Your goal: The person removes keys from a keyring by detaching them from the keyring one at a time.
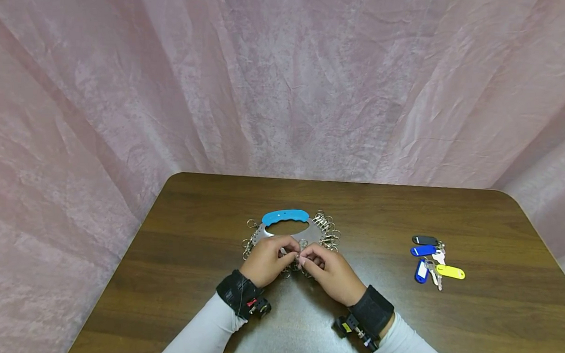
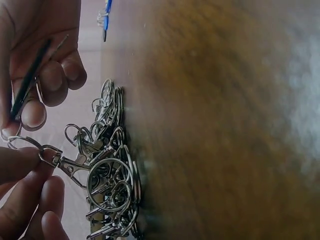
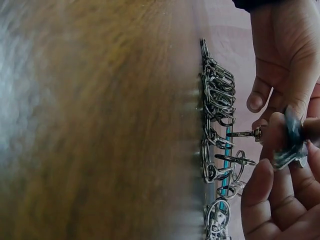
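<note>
A silver metal key holder plate (image 1: 315, 232) with a blue handle (image 1: 285, 216) lies on the table, swivel clips and rings hanging around its edge. At its near edge, my left hand (image 1: 268, 257) pinches a split ring (image 2: 22, 141) joined to a swivel clip (image 2: 67, 164). Close against it, my right hand (image 1: 332, 273) holds a dark key tag (image 2: 31, 77) with a key, blurred in the right wrist view. Both sets of fingertips meet at the ring. In the head view, the fingers hide the tag.
On the wooden table (image 1: 195, 226), to the right, lie a black key tag (image 1: 425, 240), two blue tags (image 1: 422, 250) and a yellow tag (image 1: 450, 272), with several keys among them. A pink curtain (image 1: 307, 92) hangs behind the table's far edge.
</note>
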{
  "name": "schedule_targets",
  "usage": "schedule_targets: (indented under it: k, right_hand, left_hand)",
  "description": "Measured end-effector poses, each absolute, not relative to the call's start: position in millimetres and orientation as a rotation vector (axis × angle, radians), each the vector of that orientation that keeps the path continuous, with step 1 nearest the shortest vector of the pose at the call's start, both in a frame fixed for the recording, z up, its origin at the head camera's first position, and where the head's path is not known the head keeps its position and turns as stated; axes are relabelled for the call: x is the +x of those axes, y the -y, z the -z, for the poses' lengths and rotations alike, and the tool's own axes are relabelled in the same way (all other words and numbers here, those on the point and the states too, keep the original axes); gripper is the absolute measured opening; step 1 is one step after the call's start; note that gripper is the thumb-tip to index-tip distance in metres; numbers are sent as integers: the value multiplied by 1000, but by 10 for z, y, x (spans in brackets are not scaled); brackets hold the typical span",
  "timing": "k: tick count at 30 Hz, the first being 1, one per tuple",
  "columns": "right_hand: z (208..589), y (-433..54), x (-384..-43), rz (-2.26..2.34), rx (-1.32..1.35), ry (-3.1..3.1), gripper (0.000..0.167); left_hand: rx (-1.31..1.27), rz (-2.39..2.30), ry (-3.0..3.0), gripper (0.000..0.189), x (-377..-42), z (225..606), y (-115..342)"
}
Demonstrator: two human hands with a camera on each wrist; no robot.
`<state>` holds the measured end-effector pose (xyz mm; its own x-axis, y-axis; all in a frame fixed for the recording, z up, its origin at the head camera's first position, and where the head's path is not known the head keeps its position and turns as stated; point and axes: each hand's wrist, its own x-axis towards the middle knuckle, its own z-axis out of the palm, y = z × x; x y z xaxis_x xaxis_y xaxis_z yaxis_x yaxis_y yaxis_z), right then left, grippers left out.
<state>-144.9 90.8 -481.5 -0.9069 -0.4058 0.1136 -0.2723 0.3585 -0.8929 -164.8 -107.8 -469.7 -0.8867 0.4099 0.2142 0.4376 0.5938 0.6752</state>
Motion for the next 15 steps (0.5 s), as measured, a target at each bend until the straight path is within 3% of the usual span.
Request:
schedule_targets:
  k: [15]
  right_hand:
    - [4829, -925, -1448, 1601, -582, -2531, 8]
  left_hand:
    - [-803, 1138, 2729, 9, -1633, 4677, 1078]
